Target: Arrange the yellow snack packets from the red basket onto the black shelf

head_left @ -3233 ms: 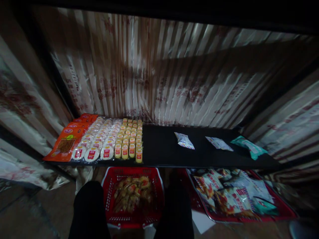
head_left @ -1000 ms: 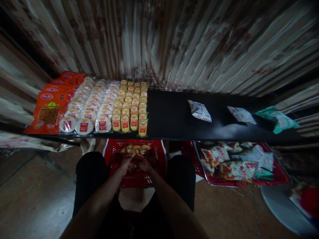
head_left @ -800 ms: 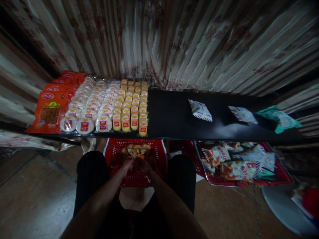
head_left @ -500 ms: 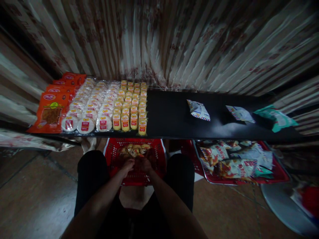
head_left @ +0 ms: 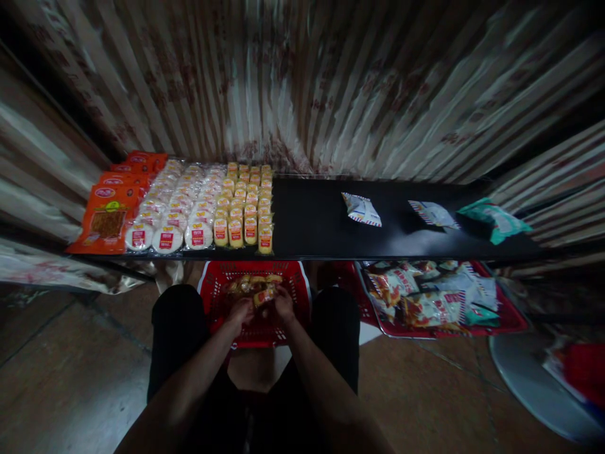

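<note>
A red plastic basket (head_left: 297,293) sits between my knees, with several small yellow snack packs in it. My left hand (head_left: 240,311) and my right hand (head_left: 284,304) are both inside the basket, fingers curled round a yellow snack pack (head_left: 263,295) held between them. Above the basket runs a black shelf (head_left: 312,227). On its left part lie neat rows of yellow snack packs (head_left: 246,208), round white rice crackers (head_left: 179,211) and orange packets (head_left: 111,211).
On the shelf's right part lie a white striped packet (head_left: 362,209), a second one (head_left: 432,214) and a teal packet (head_left: 494,221). A second red basket (head_left: 510,321) of mixed packets stands on the floor at right. Striped curtain cloth hangs behind.
My arms came into view and both hands went into the red basket. Over the last half second they have lifted a yellow pack slightly; the view has shifted a little.
</note>
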The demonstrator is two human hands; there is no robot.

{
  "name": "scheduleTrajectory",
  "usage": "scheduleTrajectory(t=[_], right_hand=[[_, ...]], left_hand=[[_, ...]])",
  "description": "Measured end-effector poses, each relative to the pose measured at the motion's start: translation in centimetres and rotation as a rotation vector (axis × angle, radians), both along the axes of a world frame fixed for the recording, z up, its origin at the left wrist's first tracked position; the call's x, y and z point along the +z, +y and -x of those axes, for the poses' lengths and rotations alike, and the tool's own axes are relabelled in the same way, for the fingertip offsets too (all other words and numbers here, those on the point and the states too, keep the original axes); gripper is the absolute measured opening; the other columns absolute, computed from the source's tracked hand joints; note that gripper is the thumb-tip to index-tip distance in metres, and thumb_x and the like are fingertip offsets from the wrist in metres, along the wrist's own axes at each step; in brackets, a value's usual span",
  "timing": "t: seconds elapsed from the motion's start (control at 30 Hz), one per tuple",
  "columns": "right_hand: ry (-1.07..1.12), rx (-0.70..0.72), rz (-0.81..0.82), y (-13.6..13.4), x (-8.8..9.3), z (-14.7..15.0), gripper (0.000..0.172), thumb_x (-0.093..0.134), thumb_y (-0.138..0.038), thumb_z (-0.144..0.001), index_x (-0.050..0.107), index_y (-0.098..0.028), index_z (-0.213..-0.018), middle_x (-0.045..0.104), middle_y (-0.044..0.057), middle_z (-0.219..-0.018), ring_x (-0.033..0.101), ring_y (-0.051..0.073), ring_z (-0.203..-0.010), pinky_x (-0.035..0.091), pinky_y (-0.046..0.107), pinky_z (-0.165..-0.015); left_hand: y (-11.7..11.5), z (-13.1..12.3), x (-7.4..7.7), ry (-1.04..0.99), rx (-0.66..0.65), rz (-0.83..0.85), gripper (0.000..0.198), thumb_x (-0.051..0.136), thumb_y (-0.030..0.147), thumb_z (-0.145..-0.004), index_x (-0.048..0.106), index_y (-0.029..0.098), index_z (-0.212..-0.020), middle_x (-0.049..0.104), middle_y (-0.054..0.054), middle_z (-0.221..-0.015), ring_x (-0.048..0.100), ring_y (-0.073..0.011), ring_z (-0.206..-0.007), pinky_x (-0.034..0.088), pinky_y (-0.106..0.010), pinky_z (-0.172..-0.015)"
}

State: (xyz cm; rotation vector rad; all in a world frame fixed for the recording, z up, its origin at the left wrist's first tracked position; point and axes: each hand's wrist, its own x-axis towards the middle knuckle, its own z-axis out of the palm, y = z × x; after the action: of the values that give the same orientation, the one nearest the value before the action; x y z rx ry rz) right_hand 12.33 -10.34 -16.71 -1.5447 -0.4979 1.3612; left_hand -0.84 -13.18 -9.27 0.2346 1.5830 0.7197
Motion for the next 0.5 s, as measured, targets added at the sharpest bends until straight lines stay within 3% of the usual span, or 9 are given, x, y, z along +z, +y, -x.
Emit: scheduleTrajectory(t=[0.13,0.33,0.5], right_hand=[[0.155,-0.093,0.042,-0.5,0.6,0.2,0.034,0.068,-0.024,-0.06,0.065,-0.021,-0.094,0.072,0.003,-0.088,0.068,0.02,-0.076,0.054,0.029,-0.063],[0.28,-0.075,0.037,-1.1,2.3,0.0,0.039,0.071,-0.025,-0.058,0.067,-0.023,-0.097,0.073,0.002,-0.092,0.069,0.019,-0.079,0.055,0.028,-0.064],[0.278,-0.06,0.086,-1.3,4.0,-0.2,0.03,0.069,-0.024,-0.064,0.068,-0.023,-0.094,0.073,0.002,-0.089,0.068,0.016,-0.074,0.053,0.024,-0.059]], left_hand=[[0.0,-0.4,1.0,-0.057,0.097,-0.05,0.011,0.066,0.012,-0.076,0.059,0.016,-0.083,0.065,0.0,-0.068,0.064,-0.0125,-0.064,0.052,-0.026,-0.071],[-0.2,-0.7,1.8,-0.029,0.132,-0.08,0.011,0.063,0.009,-0.078,0.06,0.016,-0.086,0.064,0.0,-0.065,0.063,-0.011,-0.058,0.052,-0.025,-0.068],[-0.4,-1.0,1.7,0.072,0.078,-0.122,0.036,0.061,0.009,-0.08,0.058,0.015,-0.115,0.066,-0.001,-0.071,0.062,-0.0113,-0.058,0.051,-0.025,-0.066]])
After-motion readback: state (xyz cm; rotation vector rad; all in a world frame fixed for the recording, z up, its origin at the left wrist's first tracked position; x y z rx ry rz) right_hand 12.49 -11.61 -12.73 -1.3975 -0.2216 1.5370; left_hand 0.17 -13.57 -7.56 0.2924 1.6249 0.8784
